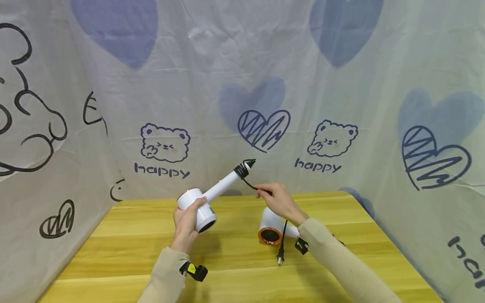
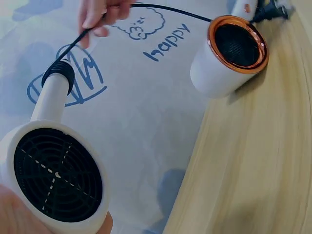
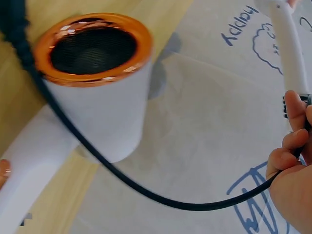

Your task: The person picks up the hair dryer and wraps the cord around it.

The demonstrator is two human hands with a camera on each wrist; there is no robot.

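Observation:
In the head view my left hand (image 1: 185,222) grips the barrel of a white hair dryer (image 1: 221,186), held up over the table with its handle pointing up and right. Black power cord (image 1: 241,170) is wound in several turns round the handle's end. My right hand (image 1: 281,201) pinches the cord's loose stretch, off to the right of the handle. From that hand the cord hangs down to its plug (image 1: 281,255). The left wrist view shows the black vent grille (image 2: 58,174) on the held dryer's barrel.
A second white hair dryer (image 1: 270,216) with an orange ring lies on the wooden table (image 1: 144,240) below my right forearm. Behind the table hangs a pale cloth (image 1: 212,105) printed with hearts and bears. Each wrist bears a small black camera (image 1: 197,272).

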